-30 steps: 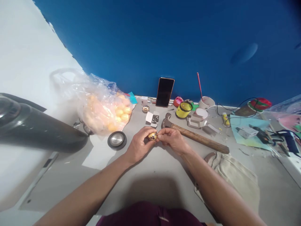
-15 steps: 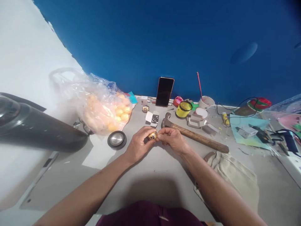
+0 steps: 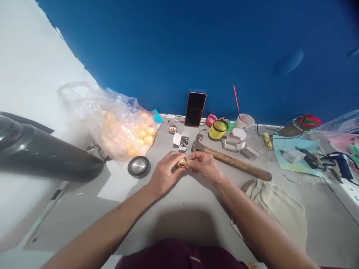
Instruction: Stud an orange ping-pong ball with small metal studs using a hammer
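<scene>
1. Near right, the right forearm [image 3: 252, 215] covers part of the cloth [image 3: 283, 211].
2. Left of it, the table [image 3: 182, 198] leaves room nearward.
3. Mid-table, the left hand [image 3: 164, 172] is clamped on the ball [image 3: 182, 163], hiding its left side.
4. The right hand [image 3: 206, 164] has its fingertips together at the ball; anything between them I can't make out.
5. Hammer [image 3: 235, 161] and box [image 3: 183, 142] crowd the far side.

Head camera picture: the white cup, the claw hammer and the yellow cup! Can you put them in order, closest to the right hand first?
From the right hand:
1. Claw hammer: just beyond it, handle running off to the right.
2. Yellow cup: behind the hammer.
3. White cup: farther back and right, with a red stick in it.
</scene>
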Motion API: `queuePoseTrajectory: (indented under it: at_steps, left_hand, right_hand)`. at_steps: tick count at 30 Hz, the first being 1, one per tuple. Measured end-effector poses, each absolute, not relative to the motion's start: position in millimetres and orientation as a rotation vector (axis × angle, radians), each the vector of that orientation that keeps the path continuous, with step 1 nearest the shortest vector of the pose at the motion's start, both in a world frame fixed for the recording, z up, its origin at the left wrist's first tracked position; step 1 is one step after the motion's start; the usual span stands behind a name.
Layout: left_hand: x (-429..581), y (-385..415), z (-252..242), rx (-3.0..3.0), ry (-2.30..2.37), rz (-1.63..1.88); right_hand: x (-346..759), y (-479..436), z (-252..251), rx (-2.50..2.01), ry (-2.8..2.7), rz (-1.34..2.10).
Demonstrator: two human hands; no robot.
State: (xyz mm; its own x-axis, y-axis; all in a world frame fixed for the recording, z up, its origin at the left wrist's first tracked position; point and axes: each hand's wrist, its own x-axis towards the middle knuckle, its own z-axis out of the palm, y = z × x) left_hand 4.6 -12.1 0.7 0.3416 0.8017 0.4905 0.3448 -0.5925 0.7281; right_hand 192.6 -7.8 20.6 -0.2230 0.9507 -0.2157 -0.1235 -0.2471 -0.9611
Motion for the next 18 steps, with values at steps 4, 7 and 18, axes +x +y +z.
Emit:
queuePoseTrajectory:
  at_steps: [4, 7, 18]
  left_hand:
    - [6.8, -12.3, -1.3, 2.061, 1.005, 1.159]
    - [8.5, -11.4, -2.1, 1.947, 1.031, 1.131]
    - [7.3, -11.0, -2.3, 1.984, 0.987, 1.179]
  right_hand:
    - [193.9, -6.6, 17.2, -1.142, -1.073, 1.652]
    - [195.3, -6.0, 14.4, -1.087, -1.016, 1.709]
    - [191.9, -10.7, 19.2, -1.149, -1.126, 1.593]
